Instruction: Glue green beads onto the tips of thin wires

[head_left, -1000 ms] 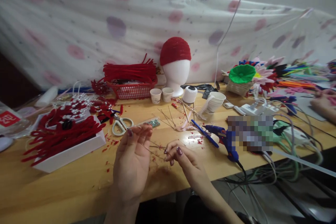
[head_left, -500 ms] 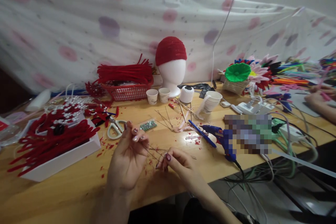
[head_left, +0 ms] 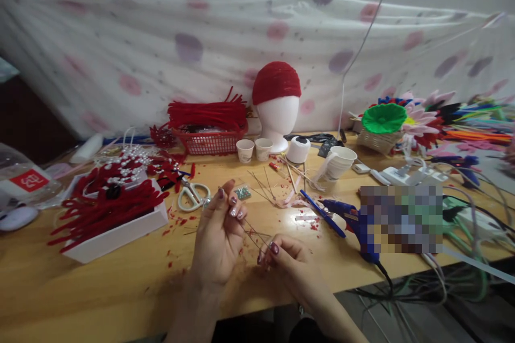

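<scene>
— Where are the thin wires at this moment?

— In the lower middle of the frame, just above the near edge of the counter. They run slanted between the two hands. The left hand stands upright, and its fingers are closed narrow on the upper end. The right hand is lower, and its thumb and first finger pinch the lower end.

— So both hands hold them. What can go wrong, in your opinion?

— I think the first risk is a slip. The wires are very thin and look smooth, and only the fingertips grip them. If one pinch becomes loose, an end can spring out and fall among the red scraps on the counter, where it is hard to find.

— And the sharp ends?

— Yes, this also. A free end can prick a fingertip if the hands push toward each other. Too much bending can also leave a kink in the wires, but I cannot tell how stiff they are.

— Is anything near that can disturb?

— The scissors and the small packet of beads lie just above the left hand in the frame, near it. A wide move of this hand could knock them. The blue glue gun lies to the right, well apart. Whether it is hot, I cannot tell.
</scene>
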`<action>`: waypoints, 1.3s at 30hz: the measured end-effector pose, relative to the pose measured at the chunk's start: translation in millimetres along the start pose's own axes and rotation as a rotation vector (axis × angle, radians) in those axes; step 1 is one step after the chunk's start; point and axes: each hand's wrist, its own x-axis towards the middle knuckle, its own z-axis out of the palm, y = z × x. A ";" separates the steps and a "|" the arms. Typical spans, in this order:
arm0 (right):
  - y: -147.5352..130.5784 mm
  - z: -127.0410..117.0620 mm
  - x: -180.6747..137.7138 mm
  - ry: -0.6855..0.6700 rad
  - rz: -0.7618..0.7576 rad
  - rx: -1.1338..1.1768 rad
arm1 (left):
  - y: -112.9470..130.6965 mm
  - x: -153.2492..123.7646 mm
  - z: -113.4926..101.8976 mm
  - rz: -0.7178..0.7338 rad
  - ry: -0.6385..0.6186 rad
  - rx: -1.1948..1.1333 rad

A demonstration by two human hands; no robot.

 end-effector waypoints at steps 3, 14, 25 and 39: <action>0.4 -0.1 0.1 0.004 0.006 -0.009 | 0.6 -0.8 -0.6 0.015 -0.016 0.024; -3.6 5.4 2.6 0.104 0.075 0.059 | 3.4 -3.2 2.1 0.029 -0.029 0.065; -5.0 6.8 6.7 0.205 0.083 0.073 | 3.6 -4.0 5.1 0.011 -0.031 0.092; -0.9 7.4 2.6 0.000 0.218 0.246 | 3.4 -4.0 3.7 0.019 -0.109 0.096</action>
